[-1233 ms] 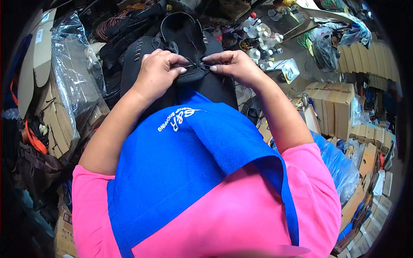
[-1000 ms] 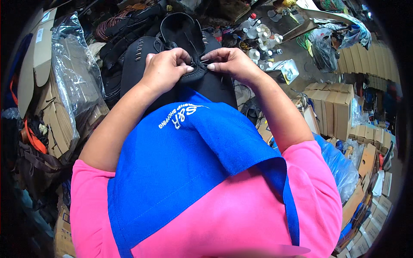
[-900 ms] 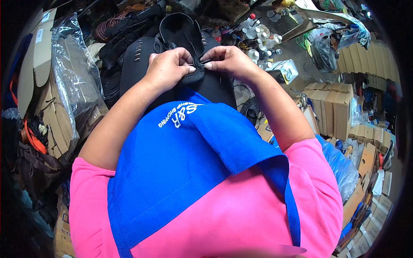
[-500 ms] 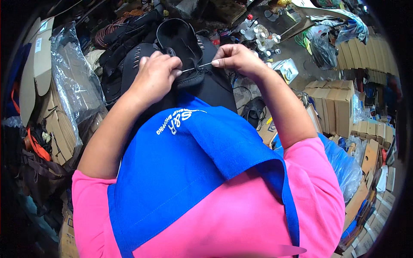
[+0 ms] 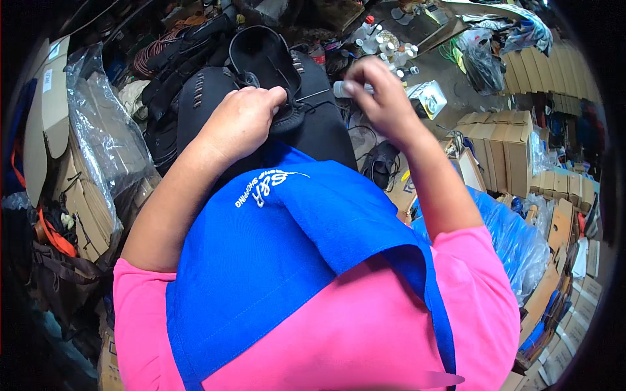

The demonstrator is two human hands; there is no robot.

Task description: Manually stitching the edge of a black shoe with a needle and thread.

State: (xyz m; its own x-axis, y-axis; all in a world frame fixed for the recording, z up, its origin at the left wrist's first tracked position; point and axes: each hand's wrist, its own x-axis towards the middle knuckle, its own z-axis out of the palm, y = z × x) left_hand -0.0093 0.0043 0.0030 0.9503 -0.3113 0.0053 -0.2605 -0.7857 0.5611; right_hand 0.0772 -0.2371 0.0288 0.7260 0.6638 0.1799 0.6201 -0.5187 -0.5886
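A black shoe [image 5: 264, 55], open at the top, rests on my dark-clad lap. My left hand [image 5: 244, 120] is closed on its near edge, the fingertips partly hidden behind the knuckles. A thin pale thread [image 5: 316, 94] runs from the shoe's right side toward my right hand [image 5: 385, 98]. That hand is raised to the right of the shoe, its fingers curled in a pinch and slightly blurred. The thread's far end is hard to make out near the fingers. A blue apron [image 5: 280, 241] covers my front below the shoe.
Plastic bottles [image 5: 388, 49] stand on the floor beyond my right hand, near a clear container [image 5: 427, 99]. Cardboard boxes [image 5: 499, 153] are stacked at the right. Cardboard sheets [image 5: 85, 215] and clear plastic wrap [image 5: 107, 130] lie at the left.
My right hand has moved right and away from the shoe, drawing the thread. The left hand has shifted slightly right and down along the shoe's edge.
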